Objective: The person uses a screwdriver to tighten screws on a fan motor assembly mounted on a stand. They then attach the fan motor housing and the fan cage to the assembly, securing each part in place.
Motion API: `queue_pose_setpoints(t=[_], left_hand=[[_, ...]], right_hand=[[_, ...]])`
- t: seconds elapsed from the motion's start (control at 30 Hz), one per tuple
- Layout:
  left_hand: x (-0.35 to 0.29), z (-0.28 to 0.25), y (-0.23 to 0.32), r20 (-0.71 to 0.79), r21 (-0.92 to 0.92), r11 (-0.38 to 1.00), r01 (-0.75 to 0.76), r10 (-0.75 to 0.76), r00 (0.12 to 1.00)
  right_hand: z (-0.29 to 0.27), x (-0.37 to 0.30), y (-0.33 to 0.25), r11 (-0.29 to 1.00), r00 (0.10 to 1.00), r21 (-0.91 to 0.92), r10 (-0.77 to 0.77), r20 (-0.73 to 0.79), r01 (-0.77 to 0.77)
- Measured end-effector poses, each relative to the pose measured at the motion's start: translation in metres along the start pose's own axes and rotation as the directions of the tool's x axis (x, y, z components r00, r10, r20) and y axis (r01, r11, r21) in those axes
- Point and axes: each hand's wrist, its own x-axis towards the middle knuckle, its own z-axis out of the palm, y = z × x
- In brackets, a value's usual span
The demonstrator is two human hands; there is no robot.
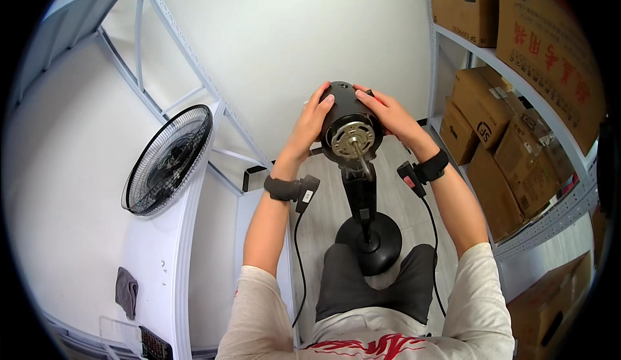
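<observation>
A black pedestal fan stands in front of me, its round base [378, 261] on the floor between my legs and its post [359, 192] upright. The bare motor [352, 139] faces me, with a metal shaft sticking out and no blades or guard on it. Around the motor's back sits the rounded black motor cover [343, 104]. My left hand [310, 126] grips the cover's left side, thumb on top. On its right side my right hand [393, 115] holds it in the same way. Parts of my fingers are hidden behind the cover.
On the white shelf [155, 243] to my left lie a black wire fan guard [169, 159], a grey cloth [127, 293] and several small white pieces. A rack with cardboard boxes [485, 104] stands on the right. Cables hang from both wrist straps.
</observation>
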Motion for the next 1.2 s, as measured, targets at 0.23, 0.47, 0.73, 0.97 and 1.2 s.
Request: queue_pose_setpoints(t=[0.23, 0.47, 0.73, 0.97, 1.2], left_hand=[[-0.026, -0.004, -0.012, 0.043, 0.144, 0.963, -0.227, 0.223, 0.974], [-0.039, 0.002, -0.006, 0.022, -0.102, 0.986, -0.130, 0.133, 0.991], [-0.033, 0.004, -0.019, 0.009, -0.065, 0.988, -0.142, 0.143, 0.990], [-0.042, 0.006, -0.006, -0.025, 0.185, 0.968, -0.171, 0.179, 0.984], [-0.038, 0.001, -0.012, -0.044, 0.026, 0.993, -0.112, 0.113, 0.993]], right_hand=[[0.015, -0.021, 0.011, 0.995, 0.995, -0.039, -0.096, -0.013, 0.095], [0.017, -0.026, -0.002, 0.964, 0.986, -0.217, -0.166, -0.032, 0.156], [0.016, -0.036, -0.004, 0.990, 0.998, -0.133, -0.050, -0.033, 0.045], [0.014, -0.049, -0.006, 0.991, 0.999, -0.125, -0.039, 0.000, 0.038], [0.010, -0.048, 0.003, 1.000, 0.998, 0.000, -0.007, 0.064, 0.007]])
